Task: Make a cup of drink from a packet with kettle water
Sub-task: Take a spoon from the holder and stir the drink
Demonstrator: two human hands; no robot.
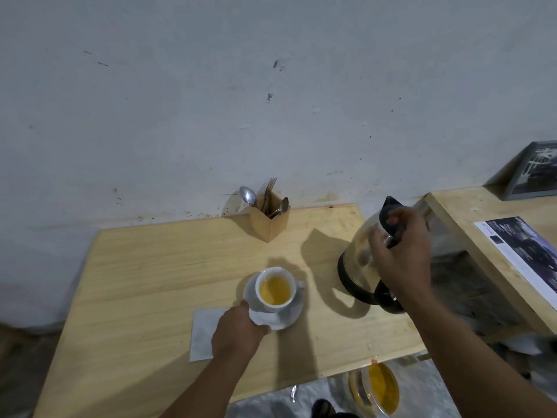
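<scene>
Cup (275,289) of yellow drink sits on its saucer (287,315) mid-desk (144,267), left hand (238,330) pinching the saucer rim at 7 o'clock, likely to steady it, while right hand (401,260) is clamped on the handle of the kettle (361,260) at the cup's 3 o'clock, body upright.

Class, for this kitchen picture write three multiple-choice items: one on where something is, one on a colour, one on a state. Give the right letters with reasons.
1. Where does the wooden cutlery holder stand?
A. at the table's back edge by the wall
B. on the saucer
C. on the floor

2. What colour is the drink in the cup?
A. black
B. yellow-orange
C. green

3. What is the right hand doing?
A. resting flat on the table
B. holding a spoon
C. gripping the kettle by its handle

Answers: 1 A, it stands against the wall. 2 B, the liquid looks yellow-orange. 3 C, the fingers wrap the black handle, while the left hand holds the saucer.
</scene>
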